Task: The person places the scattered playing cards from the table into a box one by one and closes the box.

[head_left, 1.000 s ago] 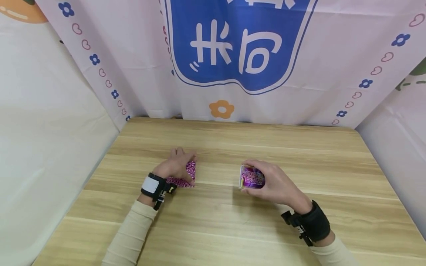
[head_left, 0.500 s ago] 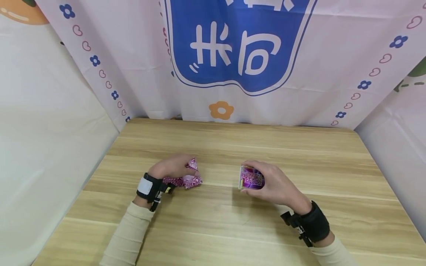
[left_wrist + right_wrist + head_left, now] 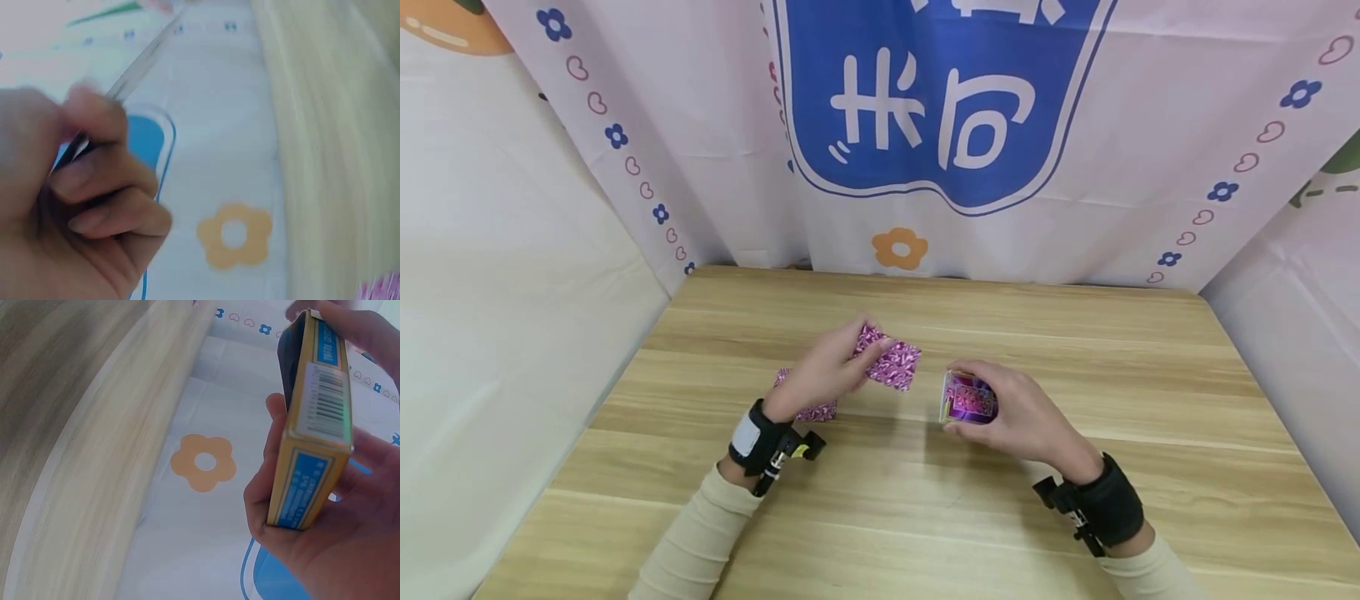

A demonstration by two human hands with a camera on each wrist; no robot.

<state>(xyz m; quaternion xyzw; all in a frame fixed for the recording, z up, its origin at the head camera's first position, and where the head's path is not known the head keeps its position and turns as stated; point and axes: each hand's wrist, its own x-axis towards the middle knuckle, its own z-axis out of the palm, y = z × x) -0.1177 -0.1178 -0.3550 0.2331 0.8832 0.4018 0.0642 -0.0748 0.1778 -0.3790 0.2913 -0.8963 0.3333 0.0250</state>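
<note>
My left hand pinches a pink-and-purple patterned card between thumb and fingers, held up over the table. Seen nearly edge-on in the left wrist view, the card is a thin, blurred strip. Below the left wrist, matching pink patterned cards lie on the wood, partly covered by the hand; how many cannot be told. My right hand grips a small card box with a purple front, its fingers and thumb along opposite sides. In the right wrist view the box shows gold edges, blue panels and a barcode.
The wooden table ends at a white cloth backdrop with a blue emblem and an orange flower. White cloth walls stand at both sides. Each wrist wears a black strap with a small camera.
The left hand has lifted a pink card off the table and carried it right and away from me, towards the box. Half a second ago the card looked bent. The right hand stays put.
</note>
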